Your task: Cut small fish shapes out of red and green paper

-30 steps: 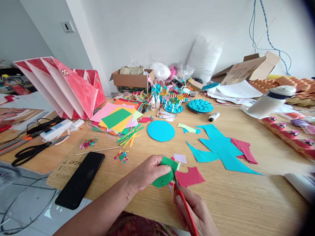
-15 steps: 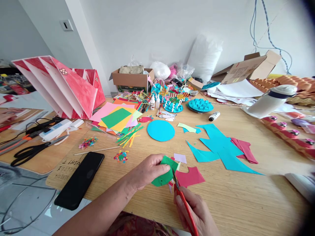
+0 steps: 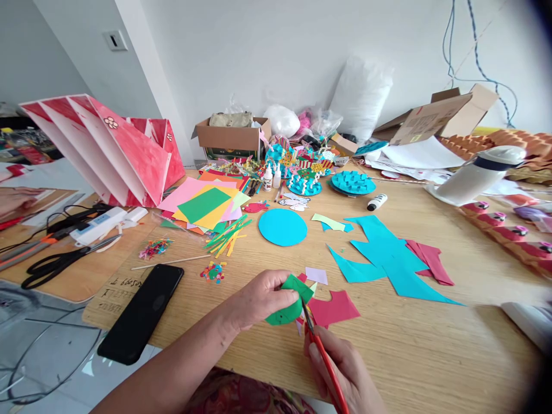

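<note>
Your left hand (image 3: 265, 302) had the green paper (image 3: 282, 315) pinched in its fingers, thumb uppermost, over the near part of the counter (image 3: 431, 351); that grip probably steadied it against the blades while leaving some drawn black lines in sight. At four o'clock from the paper, your right hand (image 3: 340, 362) had its fingers wrapped round the red handles of the scissors (image 3: 324, 362), blades aimed toward eleven and meeting the paper's three-o'clock edge, an angle that likely spared your left thumb. The red scrap (image 3: 338, 309) lay at three, close by, and the blue offcuts (image 3: 390, 264) farther out at two, perhaps put aside there. The blue disc (image 3: 282, 227) lay flat at twelve, apart from the blades, and the stack of coloured sheets (image 3: 204, 204) at ten to eleven, seemingly placed clear of the cutting.
</note>
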The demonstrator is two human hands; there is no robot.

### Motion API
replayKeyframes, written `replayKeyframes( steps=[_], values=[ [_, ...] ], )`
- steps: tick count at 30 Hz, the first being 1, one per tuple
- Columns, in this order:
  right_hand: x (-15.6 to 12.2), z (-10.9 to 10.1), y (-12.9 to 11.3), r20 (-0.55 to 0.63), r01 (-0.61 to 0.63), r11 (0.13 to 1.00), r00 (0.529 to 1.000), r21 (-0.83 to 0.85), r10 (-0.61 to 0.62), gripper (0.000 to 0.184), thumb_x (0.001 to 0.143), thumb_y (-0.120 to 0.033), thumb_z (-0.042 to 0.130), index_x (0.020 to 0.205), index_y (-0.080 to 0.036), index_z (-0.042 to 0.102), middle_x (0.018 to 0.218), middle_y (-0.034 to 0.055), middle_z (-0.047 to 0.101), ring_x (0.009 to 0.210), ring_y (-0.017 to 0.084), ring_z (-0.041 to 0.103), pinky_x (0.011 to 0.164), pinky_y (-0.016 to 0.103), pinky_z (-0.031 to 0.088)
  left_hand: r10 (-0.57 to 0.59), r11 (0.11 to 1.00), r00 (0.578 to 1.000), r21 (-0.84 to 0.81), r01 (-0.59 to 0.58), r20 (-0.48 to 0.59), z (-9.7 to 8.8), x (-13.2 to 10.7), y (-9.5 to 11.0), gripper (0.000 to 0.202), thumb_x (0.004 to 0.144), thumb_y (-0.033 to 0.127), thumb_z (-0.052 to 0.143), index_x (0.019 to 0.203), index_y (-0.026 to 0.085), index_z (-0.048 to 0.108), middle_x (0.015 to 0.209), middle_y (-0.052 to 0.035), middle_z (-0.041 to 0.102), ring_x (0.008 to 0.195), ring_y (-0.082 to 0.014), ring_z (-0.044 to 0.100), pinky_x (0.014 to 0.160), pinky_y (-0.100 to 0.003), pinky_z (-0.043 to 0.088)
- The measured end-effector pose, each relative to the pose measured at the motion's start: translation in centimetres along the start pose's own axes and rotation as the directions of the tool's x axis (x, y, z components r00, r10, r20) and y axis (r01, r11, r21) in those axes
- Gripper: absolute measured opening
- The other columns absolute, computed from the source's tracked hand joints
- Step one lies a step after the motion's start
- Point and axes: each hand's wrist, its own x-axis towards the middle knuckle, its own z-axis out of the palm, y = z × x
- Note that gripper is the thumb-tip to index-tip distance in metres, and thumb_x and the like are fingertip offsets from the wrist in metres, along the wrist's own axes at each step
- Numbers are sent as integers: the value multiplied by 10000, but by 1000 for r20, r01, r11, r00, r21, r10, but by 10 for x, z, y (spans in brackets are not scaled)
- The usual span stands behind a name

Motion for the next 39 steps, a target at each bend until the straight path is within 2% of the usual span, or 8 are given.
replayKeyframes(
  steps=[9,18,23,27,33,36,39],
  values=[
    [-1,-3,-2,37,20,1000,999,-19,-20,431,832,-562,378,593,-204,364,552,-45,328,490,106,297,416,219,227,-6,1000,1000,-9,6,24,0,0,-1,184,686,307,545,705,124,538,569,23,466,482,-60,370,462,-182,283],
    [-1,-11,5,121,70,993,991,-92,-58,417,867,-529,314,620,-200,383,531,-39,392,470,103,354,416,203,273,-16,999,997,44,13,70,-1,-1,5,181,683,302,530,712,123,520,588,21,457,496,-61,359,461,-178,271],
    [-2,-13,5,148,80,992,987,-102,-64,416,877,-518,294,617,-202,367,515,-48,364,461,99,329,426,213,258,-28,996,995,87,20,96,-2,-2,8,154,683,281,511,706,129,516,585,29,436,500,-62,350,462,-177,265],
    [-1,-16,7,123,121,978,987,-171,-100,391,880,-483,320,604,-206,330,537,-50,323,487,102,298,446,228,237,-51,990,993,138,36,110,-2,-2,13,153,699,279,496,724,130,520,606,27,450,516,-68,367,478,-179,284],
    [3,-22,5,119,144,969,985,-201,-122,389,877,-464,340,582,-215,287,519,-53,315,466,100,269,431,235,217,35,966,993,252,-62,111,-5,2,21,140,740,259,505,672,137,493,612,35,432,560,-74,382,504,-173,309],
    [4,-21,4,102,130,974,988,-184,-112,393,878,-474,333,583,-216,306,506,-50,340,459,105,299,429,233,228,9,983,995,182,-27,95,-5,3,20,150,734,272,532,673,138,499,599,28,471,527,-69,398,479,-169,311],
    [5,-17,5,73,112,988,992,-101,-105,406,871,-508,325,593,-213,347,500,-47,361,460,110,335,432,232,245,-11,1000,996,3,11,83,-2,5,14,174,728,307,554,681,147,503,547,33,488,449,-60,391,433,-169,295]
  ],
)
